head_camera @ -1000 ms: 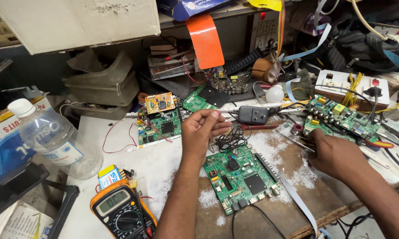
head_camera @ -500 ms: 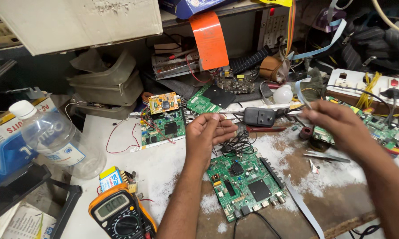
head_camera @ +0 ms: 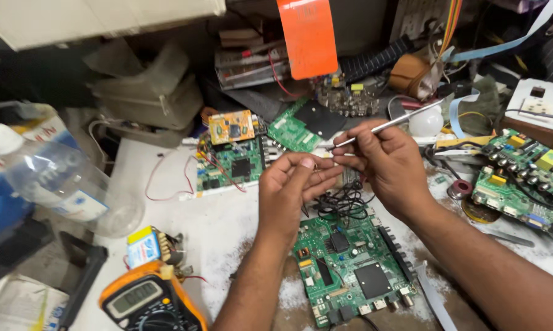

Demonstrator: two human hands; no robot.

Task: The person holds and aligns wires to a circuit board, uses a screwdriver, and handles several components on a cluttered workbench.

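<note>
tweezers (head_camera: 387, 125): thin shiny metal | circuit board (head_camera: 350, 270): matt green, glossy black chips | bottle (head_camera: 56, 184): clear smooth plastic | multimeter (head_camera: 148, 303): orange rubbery casing | table (head_camera: 221, 227): white, rough, worn

A single head-worn camera looks steeply down and forward over a cluttered worktop (head_camera: 227, 227), close enough that both forearms run in from the bottom edge, at 6 and 5 o'clock. The left hand (head_camera: 292, 184) and right hand (head_camera: 390, 162) meet just above frame centre, over a green circuit board (head_camera: 350, 270) lying at 6 o'clock. A clear plastic bottle (head_camera: 56, 184) sits at 9 o'clock, a yellow multimeter (head_camera: 148, 303) at 7 o'clock, and an orange tag (head_camera: 307, 37) hangs at 12 o'clock against the shelving behind. There is no second view to overlap with this one.
</note>
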